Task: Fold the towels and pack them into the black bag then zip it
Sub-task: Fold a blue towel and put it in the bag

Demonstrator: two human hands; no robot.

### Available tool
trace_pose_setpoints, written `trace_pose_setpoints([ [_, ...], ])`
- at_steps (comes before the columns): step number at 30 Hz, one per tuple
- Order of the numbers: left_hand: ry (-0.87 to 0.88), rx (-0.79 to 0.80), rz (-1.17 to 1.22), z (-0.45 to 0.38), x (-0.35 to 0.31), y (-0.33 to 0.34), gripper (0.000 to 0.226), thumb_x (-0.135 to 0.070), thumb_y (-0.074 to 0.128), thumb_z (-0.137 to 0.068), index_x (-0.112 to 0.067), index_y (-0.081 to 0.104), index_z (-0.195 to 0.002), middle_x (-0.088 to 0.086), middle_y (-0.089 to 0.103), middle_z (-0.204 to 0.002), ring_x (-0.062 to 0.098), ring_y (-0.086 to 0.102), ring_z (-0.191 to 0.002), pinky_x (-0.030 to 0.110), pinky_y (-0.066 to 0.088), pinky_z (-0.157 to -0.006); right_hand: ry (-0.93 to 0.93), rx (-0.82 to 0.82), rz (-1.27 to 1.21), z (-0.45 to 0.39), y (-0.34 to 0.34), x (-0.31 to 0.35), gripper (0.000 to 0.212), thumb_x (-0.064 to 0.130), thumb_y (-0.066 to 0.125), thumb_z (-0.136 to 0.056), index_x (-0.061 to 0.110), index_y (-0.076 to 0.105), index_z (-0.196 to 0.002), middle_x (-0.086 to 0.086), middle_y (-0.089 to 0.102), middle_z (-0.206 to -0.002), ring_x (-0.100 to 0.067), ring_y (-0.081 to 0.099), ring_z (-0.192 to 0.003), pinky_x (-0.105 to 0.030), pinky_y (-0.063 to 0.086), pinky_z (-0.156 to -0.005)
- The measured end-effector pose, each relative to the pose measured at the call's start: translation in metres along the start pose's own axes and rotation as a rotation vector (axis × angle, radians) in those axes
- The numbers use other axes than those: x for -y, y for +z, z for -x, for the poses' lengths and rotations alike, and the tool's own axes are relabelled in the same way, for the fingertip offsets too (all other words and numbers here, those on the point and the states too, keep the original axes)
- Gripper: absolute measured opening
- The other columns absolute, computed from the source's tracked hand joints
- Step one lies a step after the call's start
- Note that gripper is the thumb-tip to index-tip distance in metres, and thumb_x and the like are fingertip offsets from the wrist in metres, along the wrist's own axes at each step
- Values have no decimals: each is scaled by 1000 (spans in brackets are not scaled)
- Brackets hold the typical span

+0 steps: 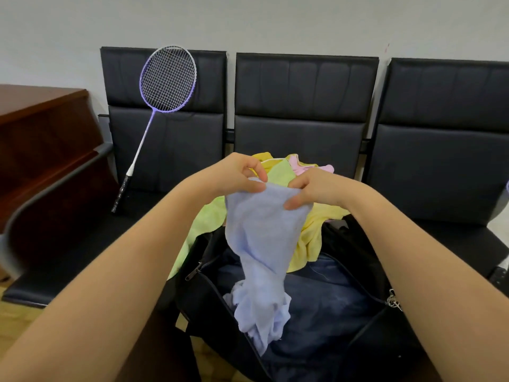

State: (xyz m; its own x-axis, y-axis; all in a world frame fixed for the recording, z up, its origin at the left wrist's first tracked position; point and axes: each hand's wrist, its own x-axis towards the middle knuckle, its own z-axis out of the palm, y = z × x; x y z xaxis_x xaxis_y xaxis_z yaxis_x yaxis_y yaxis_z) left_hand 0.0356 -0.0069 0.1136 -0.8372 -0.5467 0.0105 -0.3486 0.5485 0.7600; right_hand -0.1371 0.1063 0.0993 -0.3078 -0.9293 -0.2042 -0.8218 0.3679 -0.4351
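Note:
A pale blue towel (261,249) hangs bunched from both hands over the open black bag (316,312). My left hand (237,173) pinches its top edge on the left, and my right hand (314,188) pinches the same edge on the right. The towel's lower end dangles into the bag's mouth, whose zip (194,272) lies undone. Behind the bag, on the middle seat, lies a heap of loose towels: green (203,219), yellow (314,238) and pink (308,168).
A row of black padded chairs (303,89) stands against the wall. A purple badminton racket (162,89) leans on the left chair. A brown wooden desk (41,128) is at the far left. Wooden floor shows below the seats.

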Motion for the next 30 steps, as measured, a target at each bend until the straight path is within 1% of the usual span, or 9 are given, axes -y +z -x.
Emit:
trace_pose_setpoints([
  [3, 8, 13, -115, -4, 1, -5, 11, -11, 69, -84, -19, 69, -91, 21, 66, -93, 20, 59, -79, 29, 48, -71, -14, -74, 46, 0, -10, 9, 39, 55, 73, -63, 18, 58, -59, 3, 40, -63, -19, 40, -66, -38, 31, -68],
  [6, 25, 3, -242, -10, -4, -10, 16, -13, 66, -84, -27, 69, -90, 17, 64, -107, 27, 60, -98, 41, 52, -86, -52, -159, 181, 1, -20, 21, 35, 41, 77, -73, 7, 67, -73, -2, 44, -66, -18, 40, -64, -31, 31, -59],
  [9, 66, -28, -301, -16, -16, -18, 18, -10, 61, -85, -26, 68, -91, 5, 63, -106, 21, 56, -102, 32, 49, -84, -46, -174, 285, 2, -29, 31, 37, 38, 76, -75, 16, 54, -56, 2, 42, -57, -16, 38, -57, -29, 31, -54],
  [14, 172, -117, -212, -27, -45, -44, 20, -4, 64, -81, -24, 64, -79, 11, 67, -95, 23, 59, -90, 34, 48, -76, -195, -156, -275, 14, -67, 43, 15, 14, 74, -81, 5, 63, -76, 0, 51, -67, -7, 44, -57, -14, 36, -48],
  [17, 213, -123, -61, -30, -64, -59, 12, -3, 62, -85, -14, 67, -86, 5, 63, -81, 12, 56, -77, 25, 46, -67, -288, -255, -563, 18, -90, 47, 17, 3, 70, -81, 11, 58, -73, -12, 53, -77, -16, 51, -71, -27, 42, -63],
  [20, 249, -191, 69, -35, -85, -72, 14, -7, 60, -89, -17, 65, -82, -2, 62, -77, 7, 57, -72, 16, 43, -59, -324, -352, -690, 18, -116, 50, 19, 3, 68, -82, 13, 58, -70, -11, 55, -76, -23, 51, -77, -35, 40, -69],
  [24, 318, -303, 153, -45, -116, -97, 23, -4, 58, -90, -22, 62, -75, -6, 61, -72, 3, 55, -67, 16, 41, -58, -280, -441, -530, 24, -153, 57, 17, 11, 74, -80, 15, 65, -66, 2, 61, -67, -14, 54, -71, -25, 42, -66],
  [28, 398, -339, 82, -53, -149, -126, 26, -2, 58, -89, -22, 63, -72, -15, 62, -64, -9, 55, -58, 7, 41, -57, -250, -669, -281, 33, -191, 67, 37, 22, 79, -76, 14, 52, -53, 10, 39, -47, -7, 33, -49, -17, 26, -49],
  [30, 421, -348, 60, -53, -159, -141, 25, -3, 61, -88, -22, 64, -71, -17, 63, -62, -7, 56, -59, 9, 42, -58, -257, -782, -208, 41, -209, 69, 41, 27, 79, -77, 10, 47, -57, 4, 35, -51, -10, 30, -50, -18, 25, -46],
])
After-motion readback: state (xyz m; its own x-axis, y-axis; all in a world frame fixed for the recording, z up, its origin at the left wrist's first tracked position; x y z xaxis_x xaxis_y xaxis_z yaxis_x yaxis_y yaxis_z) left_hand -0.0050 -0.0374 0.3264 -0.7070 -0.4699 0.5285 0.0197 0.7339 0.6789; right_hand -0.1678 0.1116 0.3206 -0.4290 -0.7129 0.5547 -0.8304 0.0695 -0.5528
